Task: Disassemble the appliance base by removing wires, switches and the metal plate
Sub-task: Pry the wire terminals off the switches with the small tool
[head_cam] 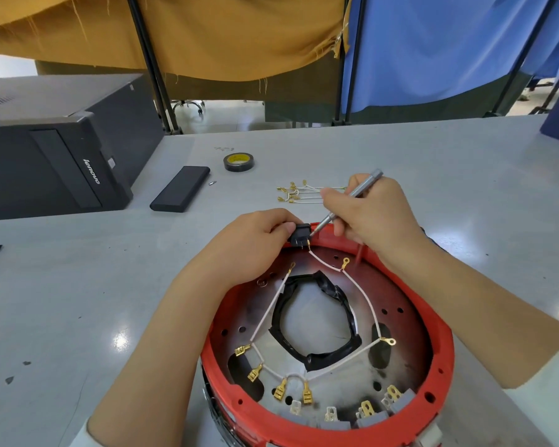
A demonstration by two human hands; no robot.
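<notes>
Two hands work at the far rim of the red appliance base [439, 375], which stands on the grey counter [78, 285] close to its near edge. The left hand [255, 243] pinches a small black switch [299, 233] at the far rim of the base, fingers curled around it. The right hand [368, 214] grips a thin silver screwdriver [349, 201] like a pen, and its tip touches the switch. Inside the base lies the metal plate [397, 317], with a black-taped opening [317, 321] in the middle. White wires [271, 308] with brass terminals cross the plate; one wire runs up to the switch. Several grey switches [371, 417] sit along the near rim of the base. Toward the far edge of the counter lies a bundle of loose wires [299, 192], near it a roll of black tape [238, 161] and a black flat case [180, 192]. A black computer case [55, 150] rests at the far left corner.
</notes>
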